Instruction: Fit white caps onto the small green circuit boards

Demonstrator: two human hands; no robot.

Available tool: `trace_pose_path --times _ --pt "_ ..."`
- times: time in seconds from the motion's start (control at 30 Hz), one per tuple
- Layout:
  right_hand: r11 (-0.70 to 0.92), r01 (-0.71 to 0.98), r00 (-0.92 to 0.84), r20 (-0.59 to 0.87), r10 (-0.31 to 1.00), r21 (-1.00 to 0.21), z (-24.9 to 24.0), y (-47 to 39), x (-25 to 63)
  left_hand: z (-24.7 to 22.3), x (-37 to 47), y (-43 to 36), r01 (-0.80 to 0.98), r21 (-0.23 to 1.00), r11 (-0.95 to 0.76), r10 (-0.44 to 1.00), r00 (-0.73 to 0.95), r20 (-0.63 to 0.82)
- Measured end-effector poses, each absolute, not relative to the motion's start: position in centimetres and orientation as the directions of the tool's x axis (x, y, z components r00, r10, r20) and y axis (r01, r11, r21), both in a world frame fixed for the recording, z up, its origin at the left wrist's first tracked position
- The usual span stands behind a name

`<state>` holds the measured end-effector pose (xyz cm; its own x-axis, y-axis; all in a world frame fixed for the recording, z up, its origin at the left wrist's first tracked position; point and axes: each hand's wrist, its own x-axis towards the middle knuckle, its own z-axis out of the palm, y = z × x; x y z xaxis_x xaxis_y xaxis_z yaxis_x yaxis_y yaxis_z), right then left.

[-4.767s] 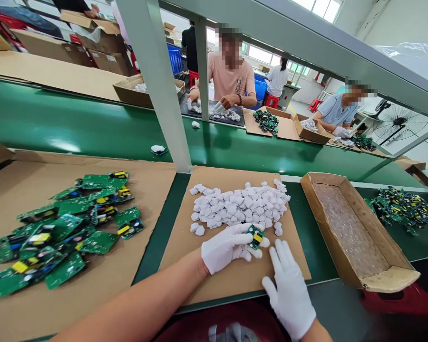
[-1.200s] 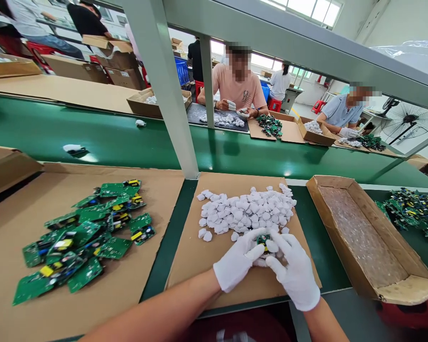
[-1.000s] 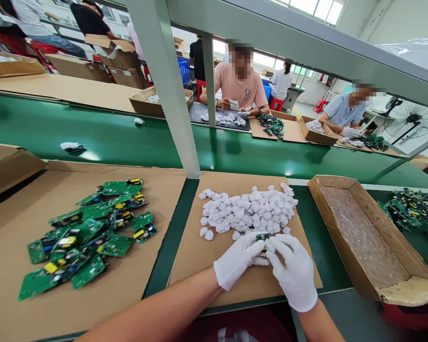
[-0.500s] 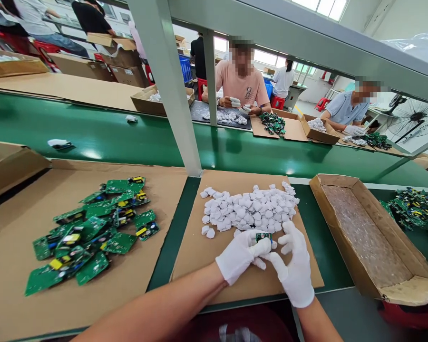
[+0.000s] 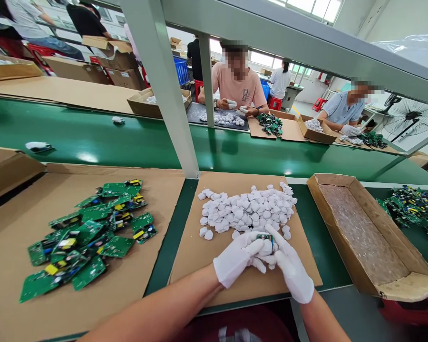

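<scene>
A small green circuit board (image 5: 264,236) sits between my two white-gloved hands, just in front of a heap of small white pieces (image 5: 249,209). My left hand (image 5: 239,257) grips it from the left, thumb across its near side. From the right, my right hand (image 5: 293,270) closes its fingers on the board's right edge. A rounded white patch shows under the board's edge between the fingers; whether it is a white piece or a gloved fingertip, I cannot tell. Both hands are over a cardboard sheet (image 5: 196,270).
Green circuit boards (image 5: 89,232) lie piled on cardboard at left, with another pile (image 5: 413,209) at far right. A long cardboard box (image 5: 371,247) stands right of my hands. Beyond the metal post (image 5: 171,95), a green conveyor belt (image 5: 235,149) separates me from people working opposite.
My right hand has moved in to the left, its raised fingers coming down onto the circuit board. White items on the belt have shifted left. My left hand keeps its hold.
</scene>
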<state>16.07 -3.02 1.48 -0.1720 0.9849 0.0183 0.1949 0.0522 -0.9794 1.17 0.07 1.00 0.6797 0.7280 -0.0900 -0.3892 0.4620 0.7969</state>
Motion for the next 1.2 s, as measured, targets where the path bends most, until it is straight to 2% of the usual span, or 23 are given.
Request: trace_pose_path --times 0.07,0.27,0.43,0.5,0.6,0.7,0.77,0.93,1.07,1.2 --pt "0.032 0.142 -0.155 0.009 0.988 -0.989 1.6 -3.0 15.9 1.2 1.1 -0.1 -0.357 0.839 0.410 0.734 0.675 -0.071" --pt "0.028 0.263 -0.085 0.006 0.996 -0.964 1.3 -3.0 15.1 2.2 0.9 -0.4 -0.290 0.912 0.289 0.761 0.647 -0.035" --pt "0.011 0.211 -0.179 -0.027 0.984 -0.977 1.5 -3.0 16.0 1.1 1.1 0.2 -0.305 0.861 0.407 0.742 0.661 -0.116" --pt "0.049 0.297 -0.132 0.010 0.991 -0.954 1.6 -3.2 16.3 0.4 1.2 0.3 -0.365 0.808 0.462 0.739 0.663 -0.123" --pt "0.098 0.515 0.000 0.114 0.993 -0.851 1.4 -3.4 16.5 0.0 1.3 0.2 -0.417 0.741 0.526 0.738 0.657 -0.155" --pt "0.117 0.591 0.018 0.159 0.987 -0.798 1.0 -3.4 16.4 0.4 1.3 0.0 -0.427 0.706 0.565 0.724 0.667 -0.176" --pt "0.129 0.557 -0.015 0.146 0.989 -0.820 0.9 -3.4 16.3 1.0 1.2 -0.1 -0.395 0.721 0.569 0.708 0.681 -0.186" --pt "0.147 0.337 -0.143 0.104 0.984 -0.930 0.9 -3.2 16.2 1.6 1.2 0.2 -0.323 0.738 0.592 0.676 0.698 -0.237" --pt "0.063 0.390 -0.101 0.025 0.995 -0.918 0.9 -3.1 15.9 0.9 1.2 0.3 -0.322 0.761 0.563 0.693 0.686 -0.222" --pt "-0.052 0.324 -0.095 -0.087 0.992 -0.945 1.4 -2.9 16.0 0.6 0.9 0.3 -0.413 0.643 0.645 0.648 0.741 -0.175"
